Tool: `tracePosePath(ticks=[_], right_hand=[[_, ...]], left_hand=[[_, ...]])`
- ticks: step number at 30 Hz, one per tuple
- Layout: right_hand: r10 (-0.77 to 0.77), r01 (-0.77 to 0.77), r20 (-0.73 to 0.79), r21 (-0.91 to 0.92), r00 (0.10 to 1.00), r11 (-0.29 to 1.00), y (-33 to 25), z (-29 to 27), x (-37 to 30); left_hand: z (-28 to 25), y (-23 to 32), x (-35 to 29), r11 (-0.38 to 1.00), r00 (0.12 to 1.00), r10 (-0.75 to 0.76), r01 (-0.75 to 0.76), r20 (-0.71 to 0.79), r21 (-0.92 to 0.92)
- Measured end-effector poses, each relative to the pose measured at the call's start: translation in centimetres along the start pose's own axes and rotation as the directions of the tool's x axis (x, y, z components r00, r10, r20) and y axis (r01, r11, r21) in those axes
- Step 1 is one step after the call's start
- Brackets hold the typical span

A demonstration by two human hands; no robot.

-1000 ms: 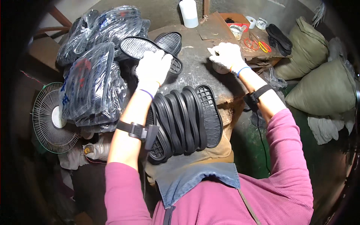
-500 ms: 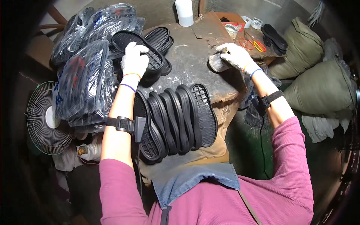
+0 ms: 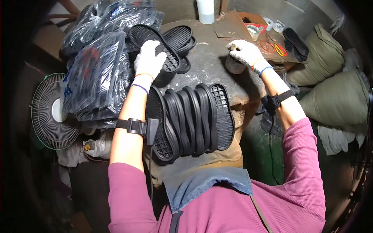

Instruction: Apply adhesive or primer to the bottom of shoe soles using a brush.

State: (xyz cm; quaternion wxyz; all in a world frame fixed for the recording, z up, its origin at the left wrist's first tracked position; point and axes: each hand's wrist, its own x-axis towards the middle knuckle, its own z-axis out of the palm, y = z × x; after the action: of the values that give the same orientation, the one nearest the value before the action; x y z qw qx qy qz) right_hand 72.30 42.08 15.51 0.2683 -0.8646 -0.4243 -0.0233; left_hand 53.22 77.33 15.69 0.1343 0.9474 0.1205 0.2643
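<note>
My left hand (image 3: 149, 62), in a white glove, is closed on a black ridged shoe sole (image 3: 169, 60) at the near side of the pile by the plastic bags. Across the table, my gloved right hand (image 3: 247, 55) pinches a brown stick-like handle (image 3: 233, 47) above a small pale cup (image 3: 234, 66); the handle's lower end is hidden. Close to my body stands a row of black soles (image 3: 190, 120) on edge, with an outer sole (image 3: 224, 116) showing its gridded inside. More loose soles (image 3: 179, 38) lie behind the one under my left hand.
Plastic-wrapped bundles of soles (image 3: 97, 73) are heaped at the left, above a fan (image 3: 54, 110). Scissors (image 3: 279, 50), a dark pair of soles (image 3: 295, 43) and a white container (image 3: 205, 11) sit at the back. Olive sacks (image 3: 330, 97) stand right of the worn table (image 3: 202, 58).
The whole view has shifted a little. My right hand has moved slightly left over the table, and the cup, tilted before, now stands more upright. My left hand stays on the same sole.
</note>
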Motion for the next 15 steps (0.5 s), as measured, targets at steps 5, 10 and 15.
tracePosePath(ticks=[5, 10, 15], right_hand=[[0.019, -0.026, -0.114, -0.062, 0.993, 0.998, -1.5, -0.9, 0.6], [0.086, -0.071, 0.038, -0.291, 0.996, 0.954, 1.3, -0.6, -0.6], [0.232, -0.203, 0.072, -0.282, 0.97, 0.938, 2.0, 1.1, -1.2]], left_hand=[[-0.1, 0.9, -1.2, 0.992, 0.992, -0.045, 0.03, -0.116, -0.123], [0.5, 0.8, -2.7, 0.987, 0.98, -0.02, -0.012, -0.2, -0.159], [0.5, 0.3, -2.2, 0.967, 0.971, 0.089, -0.138, -0.223, -0.216]])
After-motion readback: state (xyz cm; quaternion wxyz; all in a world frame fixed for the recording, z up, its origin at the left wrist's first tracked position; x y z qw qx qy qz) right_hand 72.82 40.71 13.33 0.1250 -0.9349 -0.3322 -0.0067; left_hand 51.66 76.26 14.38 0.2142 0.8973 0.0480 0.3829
